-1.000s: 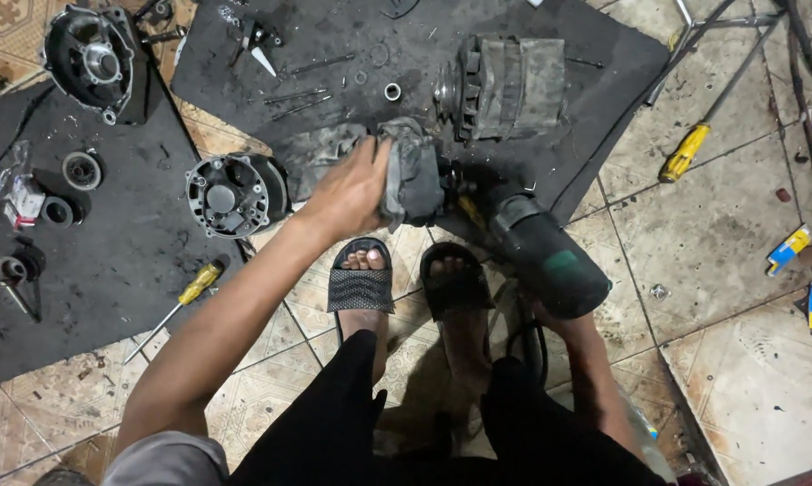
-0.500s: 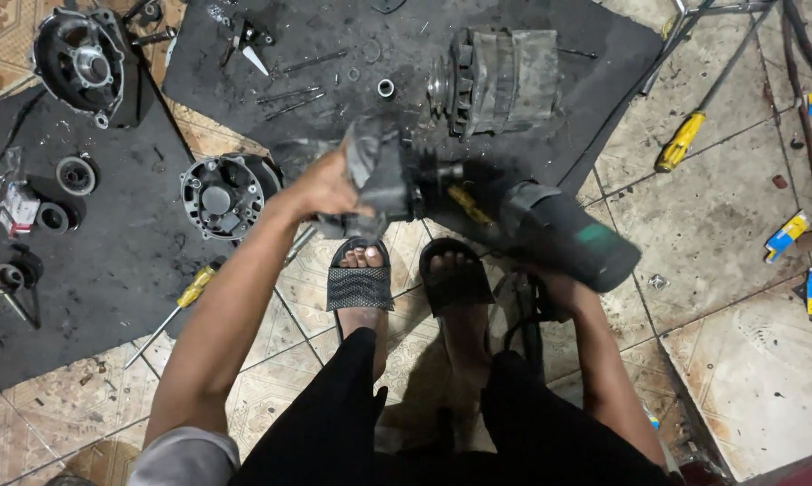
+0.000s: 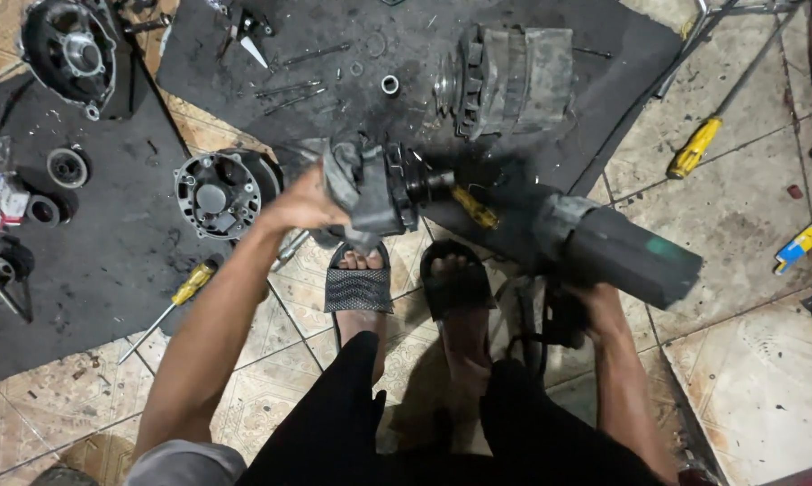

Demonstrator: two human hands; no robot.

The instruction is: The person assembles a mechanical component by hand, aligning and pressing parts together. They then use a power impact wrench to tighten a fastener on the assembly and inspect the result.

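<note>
Head view, looking straight down past the person's knees and two sandalled feet. The left hand point(image 3: 305, 202) is closed around a grey alternator part point(image 3: 368, 191), gripping it through a rag, and holds it above the floor just ahead of the left sandal point(image 3: 358, 286). The part sits directly at that hand's fingertips, to the hand's right, and its far side meets the black nose of a large power tool point(image 3: 595, 238). The right hand point(image 3: 595, 310) is under the tool's dark body, wrapped about its grip (the fingers are mostly hidden, so how tight the hold is cannot be told for sure, but it carries the tool).

The tool's long axis runs almost across the picture, from lower right to upper left, with its nose pointing left at the held part and its broad rear end toward the right edge. The part's own axis lines up with the tool's, so the two form one line between the hands.

Around them: a complete alternator point(image 3: 509, 79) on the black mat point(image 3: 550, 157) beyond the tool, a round housing point(image 3: 217, 193) just left of the left hand, another housing point(image 3: 68, 54) at top left, a yellow-handled screwdriver point(image 3: 176, 301) on the tiles beside the left forearm, and a second one point(image 3: 694, 148) at right
</note>
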